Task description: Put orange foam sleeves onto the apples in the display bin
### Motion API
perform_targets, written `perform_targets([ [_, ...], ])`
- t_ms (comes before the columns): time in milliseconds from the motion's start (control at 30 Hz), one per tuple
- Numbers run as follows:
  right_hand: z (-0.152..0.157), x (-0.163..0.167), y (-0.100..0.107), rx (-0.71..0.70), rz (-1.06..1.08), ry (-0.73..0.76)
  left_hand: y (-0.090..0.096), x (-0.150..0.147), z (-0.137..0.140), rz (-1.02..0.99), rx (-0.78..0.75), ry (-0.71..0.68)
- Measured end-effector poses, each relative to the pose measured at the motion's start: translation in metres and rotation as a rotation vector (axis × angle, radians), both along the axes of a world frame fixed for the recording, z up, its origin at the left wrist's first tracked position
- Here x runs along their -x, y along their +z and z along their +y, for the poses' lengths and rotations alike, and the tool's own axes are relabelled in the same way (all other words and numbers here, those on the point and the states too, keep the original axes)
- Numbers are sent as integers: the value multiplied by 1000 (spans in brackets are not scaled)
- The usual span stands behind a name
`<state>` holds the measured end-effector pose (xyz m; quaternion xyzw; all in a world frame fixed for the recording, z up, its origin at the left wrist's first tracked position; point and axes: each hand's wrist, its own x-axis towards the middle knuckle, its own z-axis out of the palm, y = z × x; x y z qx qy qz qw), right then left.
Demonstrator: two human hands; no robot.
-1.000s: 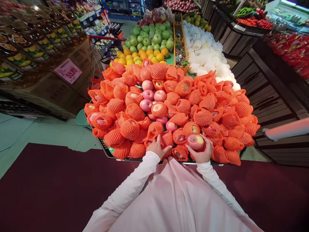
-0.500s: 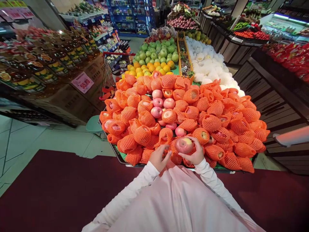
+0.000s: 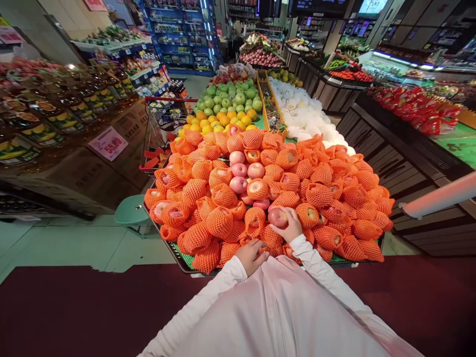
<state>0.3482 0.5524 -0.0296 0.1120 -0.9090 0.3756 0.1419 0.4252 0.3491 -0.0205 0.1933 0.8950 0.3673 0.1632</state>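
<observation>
At the front of a fruit display, my right hand (image 3: 292, 227) is closed round a bare red apple (image 3: 277, 218). It holds the apple low over the pile, beside other bare apples (image 3: 238, 185). My left hand (image 3: 251, 256) is lower and to the left, by the front edge. Its fingers are loosely bent, with a gap to the thumb and nothing visible between them. Apples in orange foam nets (image 3: 219, 221) surround both hands. One netted apple (image 3: 255, 221) lies just above my left hand.
Oranges (image 3: 223, 119), green fruit (image 3: 230, 96) and white-netted fruit (image 3: 305, 114) lie behind the apples. At the left are a red-handled shopping cart (image 3: 167, 99), a green stool (image 3: 131, 210) and bottles on cartons (image 3: 55, 114). A pale pole (image 3: 442, 196) juts in at the right.
My right hand has moved the apple forward to the pile beside the bare apples. My left hand has lowered toward the front edge, fingers more bent. The view has tilted up and turned right.
</observation>
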Motion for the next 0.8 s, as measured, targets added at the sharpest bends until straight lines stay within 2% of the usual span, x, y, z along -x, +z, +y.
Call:
perform_targets([
  [133, 0, 8, -5, -87, -99, 45, -5, 2, -3, 0, -8, 1],
  [333, -1, 16, 10, -210, -195, 165, -11, 1, -6, -22, -50, 13],
  [533, -10, 19, 14, -389, -239, 149, -14, 1, -7, -46, -15, 22],
  [600, -6, 25, 19, -388, -230, 190, -12, 2, -7, -66, -13, 32],
  [667, 7, 41, 30, -311, -126, 208, -10, 2, -8, -77, -15, 36],
  [733, 34, 67, 47, -187, 79, 92, -9, 2, -8, -79, -9, 40],
  [800, 70, 100, 65, -109, 297, -210, -8, 2, -8, -71, 2, 47],
])
